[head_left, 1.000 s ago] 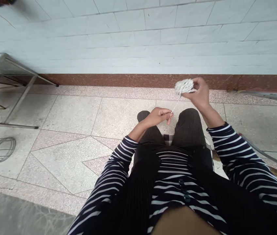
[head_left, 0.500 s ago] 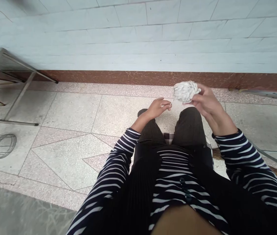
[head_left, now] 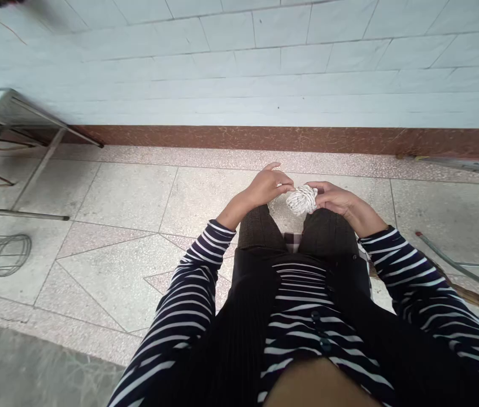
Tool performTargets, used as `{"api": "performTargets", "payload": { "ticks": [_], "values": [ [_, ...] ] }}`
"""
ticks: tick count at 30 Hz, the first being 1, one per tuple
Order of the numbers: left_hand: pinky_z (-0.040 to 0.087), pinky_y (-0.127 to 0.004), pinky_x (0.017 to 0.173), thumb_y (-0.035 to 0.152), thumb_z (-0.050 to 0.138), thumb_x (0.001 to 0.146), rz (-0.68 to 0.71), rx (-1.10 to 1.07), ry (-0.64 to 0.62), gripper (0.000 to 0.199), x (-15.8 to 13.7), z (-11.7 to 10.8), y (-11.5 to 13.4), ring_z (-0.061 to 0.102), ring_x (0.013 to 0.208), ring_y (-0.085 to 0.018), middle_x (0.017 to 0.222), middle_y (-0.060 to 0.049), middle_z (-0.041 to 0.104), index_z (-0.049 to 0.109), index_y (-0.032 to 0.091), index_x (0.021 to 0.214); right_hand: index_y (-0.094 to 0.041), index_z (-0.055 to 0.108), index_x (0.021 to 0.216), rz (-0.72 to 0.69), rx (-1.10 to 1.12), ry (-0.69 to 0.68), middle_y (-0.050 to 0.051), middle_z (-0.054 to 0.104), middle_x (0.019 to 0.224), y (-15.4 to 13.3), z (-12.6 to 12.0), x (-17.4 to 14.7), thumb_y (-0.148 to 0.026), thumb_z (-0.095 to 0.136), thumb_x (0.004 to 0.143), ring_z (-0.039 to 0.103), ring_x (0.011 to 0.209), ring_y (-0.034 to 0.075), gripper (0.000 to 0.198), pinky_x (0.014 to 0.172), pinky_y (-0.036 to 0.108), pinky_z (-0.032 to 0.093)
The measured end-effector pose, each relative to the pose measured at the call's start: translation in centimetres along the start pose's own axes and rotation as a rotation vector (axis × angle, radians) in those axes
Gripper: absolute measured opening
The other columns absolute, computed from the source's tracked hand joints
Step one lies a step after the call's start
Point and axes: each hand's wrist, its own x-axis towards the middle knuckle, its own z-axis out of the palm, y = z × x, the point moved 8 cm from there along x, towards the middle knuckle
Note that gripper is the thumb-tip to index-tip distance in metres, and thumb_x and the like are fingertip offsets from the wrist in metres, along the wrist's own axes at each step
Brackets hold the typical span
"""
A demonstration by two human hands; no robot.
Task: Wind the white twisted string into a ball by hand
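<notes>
A small off-white bundle of wound cord hangs just above and between my knees. My right hand grips it from the right, thumb and fingers around its edge. At its upper left, my left hand has thumb and forefinger pinched together, with another finger stretched out. The pinch meets the bundle's edge and seems to hold a strand of the cord, though the strand itself is too fine to make out clearly.
A metal-legged table stands to the left, with a wire rack on the tiled floor below it. Ahead is a white tiled wall. Metal tubes and a wooden piece lie at my right.
My right hand has brought the cord bundle down and left, turning it, until it meets my left hand. My left hand has stayed nearly in place, still pinched.
</notes>
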Motion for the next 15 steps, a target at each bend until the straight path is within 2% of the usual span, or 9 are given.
{"api": "performTargets", "payload": {
  "ticks": [2, 4, 6, 8, 11, 13, 15],
  "values": [
    [0.028, -0.05, 0.137, 0.037, 0.065, 0.108, 0.026, -0.01, -0.001, 0.023, -0.3, 0.2, 0.3, 0.076, 0.098, -0.019, 0.102, -0.002, 0.084, 0.08, 0.022, 0.098, -0.02, 0.077, 0.095, 0.009, 0.095, -0.068, 0.003, 0.078, 0.087, -0.1, 0.2, -0.6, -0.018, 0.091, 0.052, 0.072, 0.072, 0.018, 0.045, 0.065, 0.03, 0.063],
    [0.031, -0.049, 0.135, 0.037, 0.063, 0.109, 0.008, -0.019, 0.049, 0.024, -0.3, 0.4, -0.4, 0.076, 0.101, -0.018, 0.106, -0.003, 0.084, 0.08, 0.022, 0.102, -0.021, 0.079, 0.097, -0.047, 0.176, -0.067, 0.003, 0.081, 0.089, -0.8, 0.1, -1.2, -0.017, 0.092, 0.048, 0.075, 0.075, 0.02, 0.051, 0.068, 0.032, 0.064],
    [0.041, -0.045, 0.127, 0.037, 0.062, 0.109, -0.064, -0.05, 0.125, 0.027, -0.2, 0.7, -2.1, 0.075, 0.103, -0.02, 0.107, -0.005, 0.084, 0.08, 0.02, 0.098, -0.024, 0.079, 0.104, -0.164, 0.226, -0.032, 0.005, 0.083, 0.1, -2.4, -0.2, -2.0, -0.02, 0.096, 0.047, 0.079, 0.09, 0.026, 0.06, 0.076, 0.036, 0.067],
    [0.051, -0.04, 0.111, 0.036, 0.06, 0.107, -0.163, -0.118, 0.162, 0.031, -0.1, 1.6, -4.2, 0.074, 0.101, -0.021, 0.101, -0.006, 0.083, 0.079, 0.018, 0.089, -0.027, 0.077, 0.114, -0.298, 0.196, 0.03, 0.008, 0.082, 0.114, -4.7, -0.6, -2.9, -0.029, 0.098, 0.052, 0.079, 0.108, 0.033, 0.066, 0.081, 0.043, 0.069],
    [0.052, -0.032, 0.094, 0.034, 0.058, 0.104, -0.261, -0.23, 0.134, 0.033, -0.4, 3.7, -5.8, 0.074, 0.094, -0.021, 0.093, -0.005, 0.081, 0.076, 0.017, 0.082, -0.029, 0.072, 0.125, -0.477, 0.022, 0.226, 0.009, 0.078, 0.125, -8.9, -2.5, -3.6, -0.04, 0.096, 0.064, 0.076, 0.117, 0.037, 0.066, 0.081, 0.051, 0.07],
    [0.051, -0.03, 0.09, 0.033, 0.058, 0.103, -0.253, -0.262, 0.078, 0.032, -0.5, 5.0, -5.2, 0.073, 0.091, -0.019, 0.089, -0.004, 0.08, 0.076, 0.017, 0.081, -0.029, 0.069, 0.125, -0.588, -0.127, 0.414, 0.009, 0.076, 0.123, -11.1, -4.7, -3.4, -0.042, 0.093, 0.069, 0.075, 0.116, 0.036, 0.062, 0.082, 0.052, 0.07],
    [0.051, -0.03, 0.091, 0.034, 0.061, 0.102, -0.196, -0.241, -0.002, 0.032, -0.4, 5.8, -3.7, 0.071, 0.088, -0.018, 0.084, -0.003, 0.078, 0.075, 0.017, 0.078, -0.027, 0.067, 0.121, -0.662, -0.363, 0.565, 0.011, 0.073, 0.123, -12.0, -6.2, -2.5, -0.042, 0.09, 0.072, 0.072, 0.116, 0.035, 0.056, 0.086, 0.054, 0.068]
  ]
}}
